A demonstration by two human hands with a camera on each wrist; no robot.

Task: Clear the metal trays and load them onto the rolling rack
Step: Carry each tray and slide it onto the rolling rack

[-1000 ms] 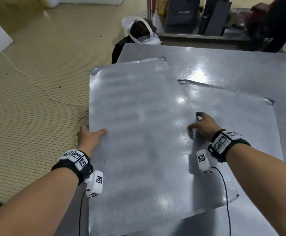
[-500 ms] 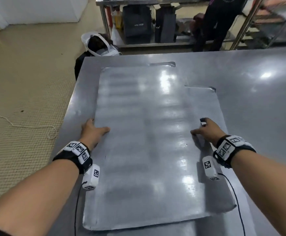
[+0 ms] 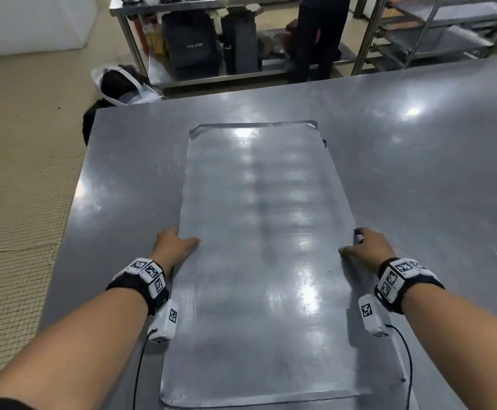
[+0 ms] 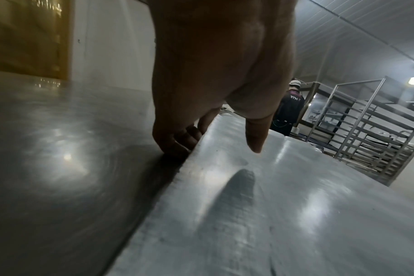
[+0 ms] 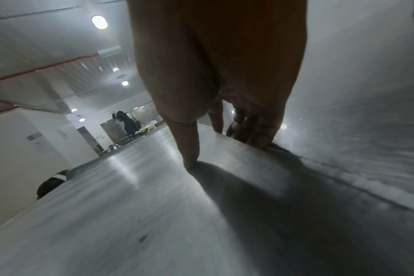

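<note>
2 hands (image 3: 171, 245) (image 3: 365, 247) grip 1 metal tray (image 3: 259, 261) on table (image 3: 418, 173).

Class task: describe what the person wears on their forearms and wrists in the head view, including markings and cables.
Bare forearms. Each wrist carries a black strap topped with white blocks printed with black square codes: left wristband, right wristband. Below each hangs a white coded camera module trailing a thin black cable.

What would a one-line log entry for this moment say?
left hand: grips tray's left edge | right hand: grips right edge | metal tray: flat on steel table | rolling rack: not reached
</note>
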